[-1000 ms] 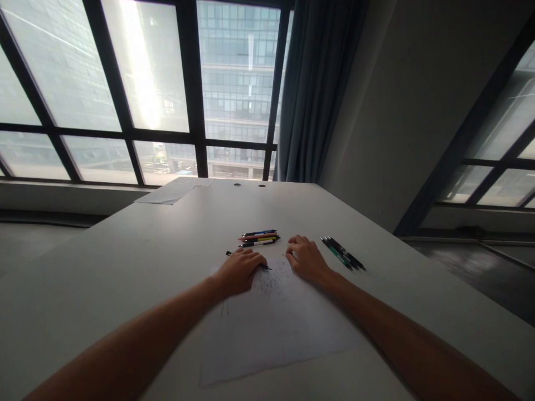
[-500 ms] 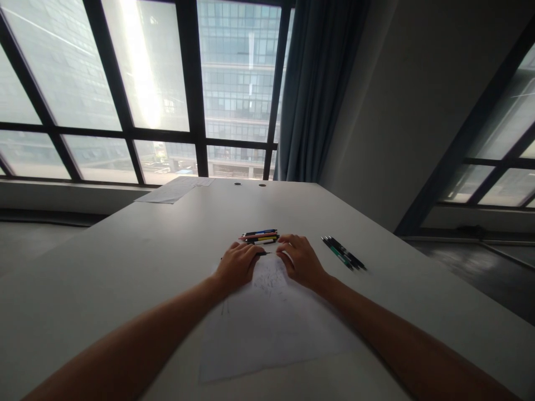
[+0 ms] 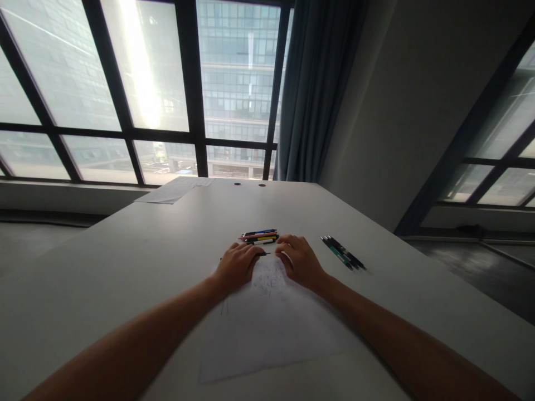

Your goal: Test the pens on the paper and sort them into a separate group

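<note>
A white sheet of paper (image 3: 271, 328) with a faint pencil sketch lies on the grey table (image 3: 125, 262) in front of me. My left hand (image 3: 236, 267) rests at the sheet's far edge, closed over a thin black pen (image 3: 262, 254) whose tip sticks out to the right. My right hand (image 3: 300, 260) lies palm down beside it on the paper's far edge, fingers curled, with nothing visible in it. Just beyond both hands is a small bunch of coloured pens (image 3: 259, 236).
A second group of dark and green pens (image 3: 343, 253) lies to the right of my right hand. Loose papers (image 3: 175, 189) sit at the table's far left end by the windows. A blue curtain (image 3: 317, 89) hangs behind the table.
Both hands slid away from me toward the coloured pens and came closer together; the black pen moved with my left hand. Since half a second ago almost nothing has shifted.
</note>
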`<state>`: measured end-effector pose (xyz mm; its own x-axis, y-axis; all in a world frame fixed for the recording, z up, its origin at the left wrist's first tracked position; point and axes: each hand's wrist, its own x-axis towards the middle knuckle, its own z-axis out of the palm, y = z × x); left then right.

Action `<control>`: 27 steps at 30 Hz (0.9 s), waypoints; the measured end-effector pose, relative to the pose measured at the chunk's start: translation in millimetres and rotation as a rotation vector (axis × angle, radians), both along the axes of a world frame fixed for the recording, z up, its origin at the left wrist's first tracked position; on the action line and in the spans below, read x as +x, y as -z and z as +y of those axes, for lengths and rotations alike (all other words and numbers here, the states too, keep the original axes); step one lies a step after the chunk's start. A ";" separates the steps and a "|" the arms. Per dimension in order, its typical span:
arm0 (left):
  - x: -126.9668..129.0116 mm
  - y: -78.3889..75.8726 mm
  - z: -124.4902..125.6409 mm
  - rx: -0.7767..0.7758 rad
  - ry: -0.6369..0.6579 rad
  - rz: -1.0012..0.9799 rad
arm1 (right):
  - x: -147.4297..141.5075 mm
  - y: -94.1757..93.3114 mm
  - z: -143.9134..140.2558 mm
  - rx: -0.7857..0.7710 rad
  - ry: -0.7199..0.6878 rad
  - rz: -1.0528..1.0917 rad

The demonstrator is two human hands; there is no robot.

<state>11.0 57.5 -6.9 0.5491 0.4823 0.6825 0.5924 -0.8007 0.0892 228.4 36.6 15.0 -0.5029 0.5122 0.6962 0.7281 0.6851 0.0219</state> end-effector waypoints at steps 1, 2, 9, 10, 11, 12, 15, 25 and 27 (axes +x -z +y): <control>-0.1 0.1 0.1 -0.003 -0.002 0.003 | 0.0 0.0 0.1 0.001 0.000 -0.002; -0.2 0.3 0.2 -0.004 -0.005 0.005 | 0.1 -0.1 0.2 0.003 0.000 -0.004; -0.6 -0.6 -0.6 -0.013 -0.011 0.008 | 1.4 -1.5 0.2 -0.003 0.009 0.000; -0.5 -0.8 -0.7 -0.014 -0.010 0.009 | 1.4 -1.5 0.0 -0.010 0.007 0.000; -0.4 -1.0 -0.8 -0.014 -0.008 0.009 | 1.3 -1.4 -0.1 -0.018 0.007 -0.002; -0.2 -1.2 -1.0 -0.014 -0.005 0.009 | 1.0 -1.2 -0.2 -0.024 0.008 -0.004; -0.1 -1.8 -1.4 -0.008 0.018 0.002 | -0.3 -0.1 -0.5 -0.023 0.002 -0.010; -0.8 -3.4 -4.2 -0.047 0.121 -0.007 | -7.5 -0.3 -6.1 0.015 -0.079 0.010; -0.9 -2.9 -4.3 -0.058 0.117 -0.007 | -10.2 -0.2 -8.0 -0.001 -0.059 0.034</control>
<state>10.1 53.2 -3.9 0.5991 0.4540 0.6596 0.4946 -0.8576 0.1410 218.2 28.6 15.2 -0.5084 0.4832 0.7127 0.6868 0.7268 -0.0028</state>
